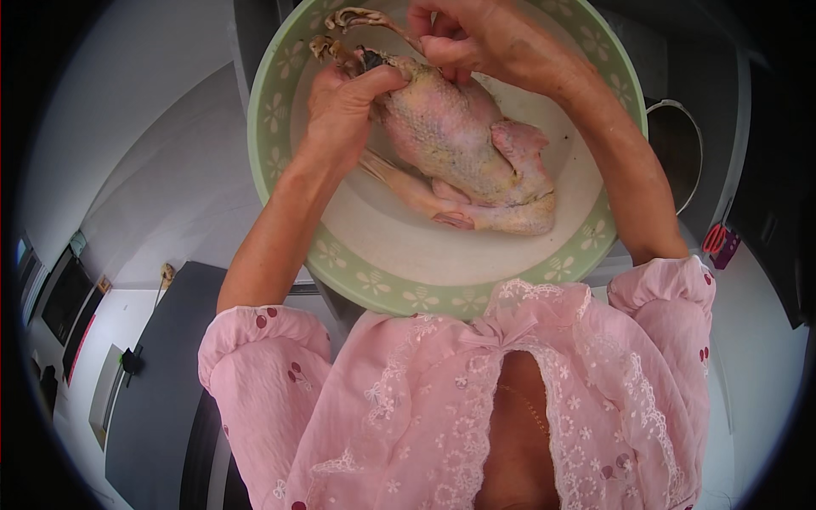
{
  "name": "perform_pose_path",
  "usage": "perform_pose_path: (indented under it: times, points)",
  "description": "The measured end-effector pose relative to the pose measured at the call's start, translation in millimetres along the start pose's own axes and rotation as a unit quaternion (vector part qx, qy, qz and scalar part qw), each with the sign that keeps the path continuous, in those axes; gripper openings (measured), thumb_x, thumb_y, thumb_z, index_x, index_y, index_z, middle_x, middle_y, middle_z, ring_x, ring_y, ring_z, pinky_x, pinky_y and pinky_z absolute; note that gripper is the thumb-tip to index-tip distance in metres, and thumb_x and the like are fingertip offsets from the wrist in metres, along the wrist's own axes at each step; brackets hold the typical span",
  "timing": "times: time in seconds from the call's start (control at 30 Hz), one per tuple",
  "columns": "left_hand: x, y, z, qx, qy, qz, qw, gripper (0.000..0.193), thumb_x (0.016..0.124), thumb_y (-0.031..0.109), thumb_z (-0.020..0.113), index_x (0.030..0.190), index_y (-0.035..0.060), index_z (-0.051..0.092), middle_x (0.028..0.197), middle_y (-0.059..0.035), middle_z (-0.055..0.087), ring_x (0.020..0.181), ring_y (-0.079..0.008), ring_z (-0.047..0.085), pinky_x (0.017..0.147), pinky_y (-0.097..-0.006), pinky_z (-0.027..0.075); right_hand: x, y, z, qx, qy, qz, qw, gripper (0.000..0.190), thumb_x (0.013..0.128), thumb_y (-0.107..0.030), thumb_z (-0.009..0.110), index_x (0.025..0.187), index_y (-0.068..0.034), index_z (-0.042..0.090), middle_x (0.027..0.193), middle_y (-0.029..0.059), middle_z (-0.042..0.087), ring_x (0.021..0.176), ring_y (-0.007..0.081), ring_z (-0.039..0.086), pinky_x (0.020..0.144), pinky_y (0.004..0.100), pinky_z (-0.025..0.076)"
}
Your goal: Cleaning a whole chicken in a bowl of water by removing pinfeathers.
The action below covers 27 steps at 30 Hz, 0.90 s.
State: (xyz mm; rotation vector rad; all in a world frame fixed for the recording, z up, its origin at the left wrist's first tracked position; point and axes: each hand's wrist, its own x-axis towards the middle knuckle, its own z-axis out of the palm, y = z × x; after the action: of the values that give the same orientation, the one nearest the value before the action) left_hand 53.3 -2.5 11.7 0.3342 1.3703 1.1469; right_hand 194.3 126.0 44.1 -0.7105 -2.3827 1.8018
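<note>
A plucked poultry carcass (446,134) lies in a large green-rimmed basin (363,280) with a pale flower pattern. Its skin is pink and yellowish with dark specks. My left hand (347,95) grips the end of the bird near its feet, thumb pressed on the skin. Just beside that thumb is a dark patch (371,59). One shrivelled foot (357,19) sticks out toward the upper left. My right hand (456,41) is bent over the upper side of the body, its thumb and fingers close together at the skin; whatever lies between those fingertips is hidden.
Red-handled scissors (715,239) hang at the right beside a small purple object (725,252). A round vessel with a pale rim (698,143) is partly hidden behind my right forearm. The basin's near edge meets my pink, lace-trimmed clothing (408,395). A dark grey panel (159,382) stands at the lower left.
</note>
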Motion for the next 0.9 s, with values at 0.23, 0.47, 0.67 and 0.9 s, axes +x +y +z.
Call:
perform_pose_path:
  times: [0.23, 0.47, 0.67, 0.9]
  points:
    - [0.8, -0.8, -0.7, -0.002, 0.008, -0.005, 1.0, 0.035, 0.072, -0.001, 0.06, 0.106, -0.0032, 0.05, 0.098, -0.0072, 0.057, 0.092, -0.0152, 0.055, 0.085, -0.0289, 0.042, 0.4, 5.0, 2.8, -0.066, 0.059, -0.08, 0.993, 0.011, 0.071, -0.004, 0.055, 0.079, 0.001, 0.06, 0.063, 0.019, 0.057, 0.054, 0.0226, 0.056, 0.052, 0.0325, 0.042]
    - [0.5, -0.9, 0.8, -0.001, -0.001, -0.003, 1.0, 0.034, 0.072, -0.001, 0.06, 0.104, -0.0029, 0.051, 0.097, -0.0064, 0.058, 0.091, -0.014, 0.055, 0.083, -0.0278, 0.042, 0.2, 1.5, 4.0, -0.098, 0.013, -0.069, 0.993, 0.013, 0.074, -0.007, 0.058, 0.083, 0.002, 0.061, 0.067, 0.0204, 0.059, 0.06, 0.0317, 0.058, 0.056, 0.0361, 0.045]
    - [0.7, -3.2, 4.1, 0.012, 0.017, 0.025, 0.999, 0.035, 0.066, 0.008, 0.067, 0.098, -0.0003, 0.054, 0.09, -0.0052, 0.058, 0.083, -0.0139, 0.055, 0.077, -0.0265, 0.043, 2.4, 2.4, 2.1, -0.107, -0.021, -0.07, 0.992, 0.012, 0.074, -0.007, 0.057, 0.083, 0.001, 0.06, 0.066, 0.0203, 0.058, 0.062, 0.0338, 0.057, 0.056, 0.0376, 0.044]
    - [1.9, -4.1, 3.3, 0.014, 0.016, 0.031, 0.999, 0.037, 0.066, 0.008, 0.067, 0.099, -0.0009, 0.053, 0.09, -0.0057, 0.057, 0.084, -0.0138, 0.055, 0.077, -0.0264, 0.043, 9.1, 5.6, 4.5, -0.155, -0.049, -0.082, 0.983, 0.011, 0.072, -0.007, 0.055, 0.079, 0.002, 0.057, 0.066, 0.0222, 0.056, 0.061, 0.0358, 0.055, 0.055, 0.0393, 0.042]
